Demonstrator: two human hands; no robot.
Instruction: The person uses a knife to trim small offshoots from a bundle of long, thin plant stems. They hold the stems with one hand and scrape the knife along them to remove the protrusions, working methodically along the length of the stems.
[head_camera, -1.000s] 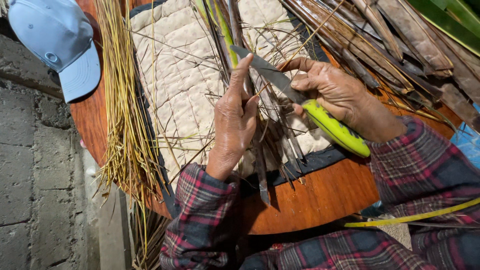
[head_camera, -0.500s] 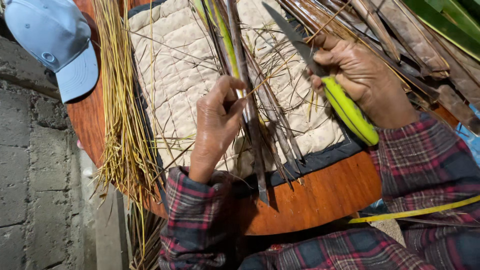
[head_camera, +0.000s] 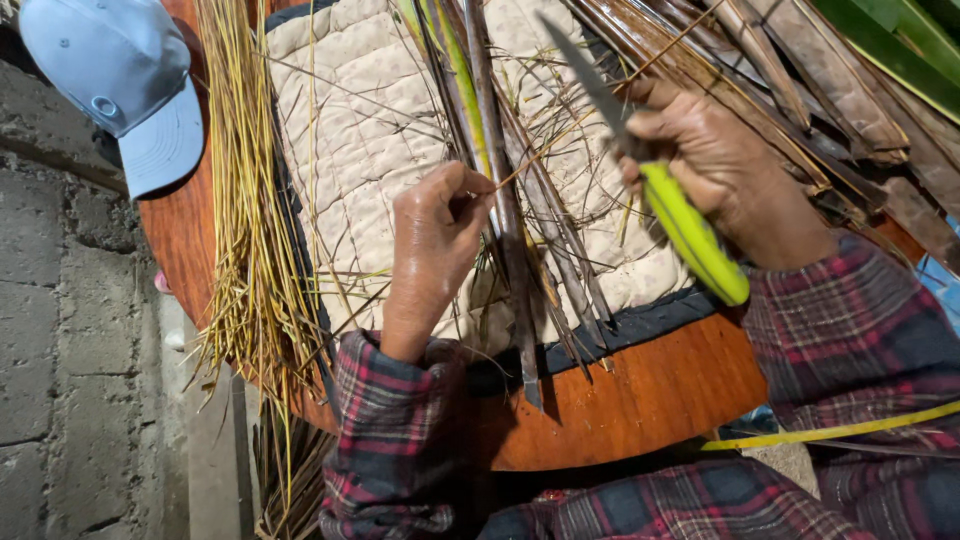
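head | left hand (head_camera: 432, 232) pinching thin leaf rib (head_camera: 560, 140) | right hand (head_camera: 715, 165) gripping knife (head_camera: 690, 232) — green-handled

Knife (head_camera: 650, 170), green handle, blade tilted up-left over the leaves; thin tan rib (head_camera: 560, 140) runs slantwise, pinched at its lower end.
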